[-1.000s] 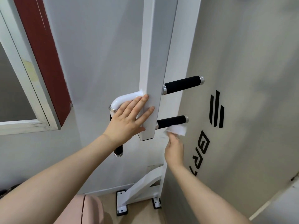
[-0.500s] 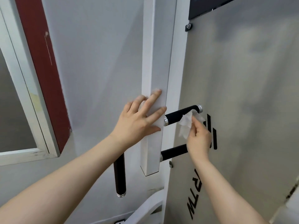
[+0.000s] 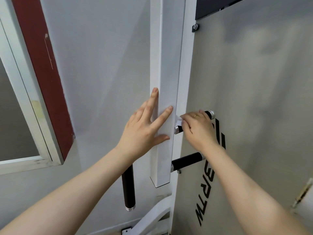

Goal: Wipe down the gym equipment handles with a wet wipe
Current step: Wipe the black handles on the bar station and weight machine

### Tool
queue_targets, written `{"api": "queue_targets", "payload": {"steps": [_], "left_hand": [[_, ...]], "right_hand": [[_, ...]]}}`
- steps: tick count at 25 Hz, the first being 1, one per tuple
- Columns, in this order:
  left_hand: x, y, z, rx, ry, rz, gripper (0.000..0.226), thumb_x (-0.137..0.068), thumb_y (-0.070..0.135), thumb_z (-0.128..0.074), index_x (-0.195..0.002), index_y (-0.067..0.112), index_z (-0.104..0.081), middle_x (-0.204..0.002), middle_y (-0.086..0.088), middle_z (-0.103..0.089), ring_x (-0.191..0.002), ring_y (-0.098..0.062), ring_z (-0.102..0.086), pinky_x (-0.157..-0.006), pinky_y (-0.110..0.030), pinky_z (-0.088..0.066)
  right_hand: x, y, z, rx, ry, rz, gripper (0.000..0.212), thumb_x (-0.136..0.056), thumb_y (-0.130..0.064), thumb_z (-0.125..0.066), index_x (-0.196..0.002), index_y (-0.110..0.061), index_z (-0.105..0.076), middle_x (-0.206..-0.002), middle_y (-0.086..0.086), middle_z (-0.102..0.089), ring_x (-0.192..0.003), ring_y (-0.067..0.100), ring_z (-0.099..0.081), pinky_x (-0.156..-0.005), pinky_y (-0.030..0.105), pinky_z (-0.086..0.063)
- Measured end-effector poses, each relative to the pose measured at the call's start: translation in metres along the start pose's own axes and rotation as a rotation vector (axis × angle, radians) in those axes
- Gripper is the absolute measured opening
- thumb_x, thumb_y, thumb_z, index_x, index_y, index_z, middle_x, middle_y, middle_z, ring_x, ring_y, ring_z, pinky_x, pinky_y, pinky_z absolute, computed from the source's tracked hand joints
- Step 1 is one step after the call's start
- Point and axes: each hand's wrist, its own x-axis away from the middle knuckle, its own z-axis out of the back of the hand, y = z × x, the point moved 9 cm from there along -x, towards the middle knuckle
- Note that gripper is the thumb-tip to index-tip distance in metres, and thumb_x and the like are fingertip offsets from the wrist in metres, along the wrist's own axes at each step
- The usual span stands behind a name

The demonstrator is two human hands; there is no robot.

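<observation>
A window (image 3: 25, 116) sits at far left. The left hand (image 3: 144, 131) lies flat, fingers straight, on the white post (image 3: 163, 82), likely steadying it. The right hand (image 3: 198, 128) is curled round the upper handle (image 3: 209, 114), wipe (image 3: 178, 120) pressed beneath the fingers at the post end; the lower handle (image 3: 186, 161) is bare.

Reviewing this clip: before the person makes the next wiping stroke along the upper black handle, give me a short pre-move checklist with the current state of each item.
1. Wet wipe in right hand: ok, a white edge shows under the fingers.
2. Right hand wrapped round the upper handle: ok, fingers curl over it.
3. Left hand steadying the white post: ok, flat with straight fingers.
4. Wipe fully covers the grip: cannot tell, the hand hides it.
5. Lower handle unobstructed for later: ok.
6. Vertical handle already wiped: cannot tell.
</observation>
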Motion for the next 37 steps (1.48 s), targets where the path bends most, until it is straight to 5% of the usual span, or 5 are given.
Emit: {"api": "queue_targets", "payload": {"steps": [15, 20, 28, 33, 37], "left_hand": [[0.001, -0.010, -0.006, 0.034, -0.026, -0.026, 0.090, -0.061, 0.044, -0.079, -0.137, 0.024, -0.035, -0.148, -0.023, -0.012, -0.125, -0.037, -0.038, -0.083, -0.041, -0.047], [0.002, -0.013, -0.003, 0.030, -0.030, -0.025, 0.087, -0.064, 0.044, -0.077, -0.137, 0.024, -0.036, -0.148, -0.028, -0.021, -0.124, -0.035, -0.038, -0.082, -0.039, -0.047], [0.001, -0.010, -0.007, 0.084, -0.033, -0.037, 0.089, -0.062, 0.039, -0.081, -0.137, 0.023, -0.035, -0.149, -0.019, -0.009, -0.127, -0.042, -0.040, -0.081, -0.046, -0.052], [0.001, -0.013, -0.010, 0.083, -0.052, -0.015, 0.090, -0.061, 0.034, -0.083, -0.137, 0.021, -0.036, -0.149, -0.025, -0.013, -0.128, -0.044, -0.039, -0.085, -0.050, -0.051], [0.001, -0.015, -0.013, 0.088, -0.064, 0.004, 0.090, -0.061, 0.032, -0.083, -0.137, 0.021, -0.036, -0.149, -0.026, -0.014, -0.128, -0.045, -0.038, -0.085, -0.051, -0.051]], "right_hand": [[0.006, 0.014, 0.000, -0.091, 0.308, 0.026, 0.034, -0.084, -0.011, -0.037, -0.096, 0.001, -0.066, -0.097, 0.014, -0.070, -0.099, 0.032, -0.061, -0.100, 0.036, -0.032], [0.023, -0.011, -0.002, -0.220, 0.341, 0.276, 0.028, -0.083, 0.005, -0.047, -0.104, 0.002, -0.066, -0.106, 0.014, -0.068, -0.103, 0.029, -0.060, -0.096, 0.039, -0.044], [0.053, 0.038, -0.012, -0.557, 0.565, -0.354, 0.034, -0.095, -0.016, -0.038, -0.115, -0.002, -0.062, -0.116, 0.003, -0.059, -0.112, 0.013, -0.051, -0.099, 0.016, -0.037], [0.058, 0.072, -0.019, -1.071, 0.735, -0.956, 0.021, -0.095, -0.012, -0.040, -0.086, -0.007, -0.058, -0.074, -0.005, -0.051, -0.071, 0.009, -0.044, -0.071, 0.022, -0.040], [0.053, 0.075, -0.035, -1.359, 0.622, -1.263, 0.009, -0.090, -0.022, -0.056, -0.087, -0.015, -0.059, -0.086, -0.006, -0.061, -0.080, 0.010, -0.059, -0.076, 0.018, -0.048]]}}
